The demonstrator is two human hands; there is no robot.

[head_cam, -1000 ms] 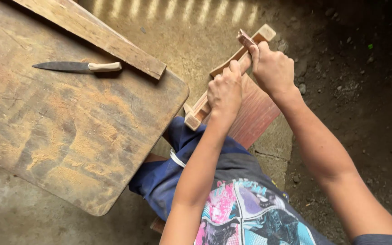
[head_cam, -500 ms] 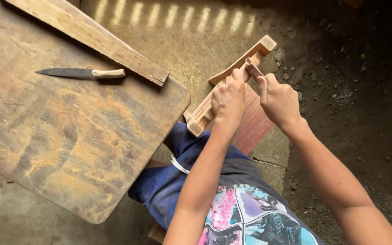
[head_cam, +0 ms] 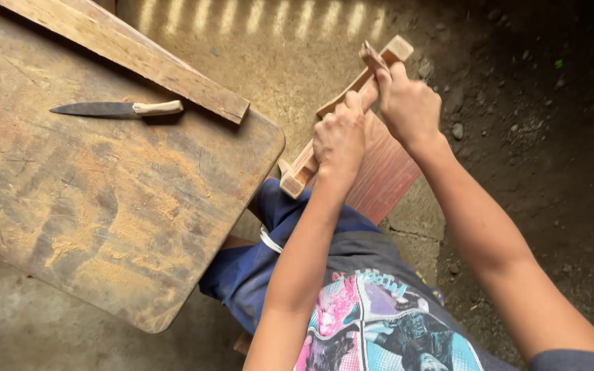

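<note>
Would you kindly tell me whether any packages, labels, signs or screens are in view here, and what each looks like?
No packages, labels, signs or screens show.
The only printed thing is the graphic on the person's shirt, at the bottom of the view: pink, blue, black and white shapes.

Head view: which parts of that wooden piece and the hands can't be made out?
- Wooden piece: its middle is hidden under the left hand.
- Small tool: mostly covered by the right hand; its kind is unclear.
- Reddish board: its near end is hidden by the left arm.
- Table: cut off by the left edge.
</note>
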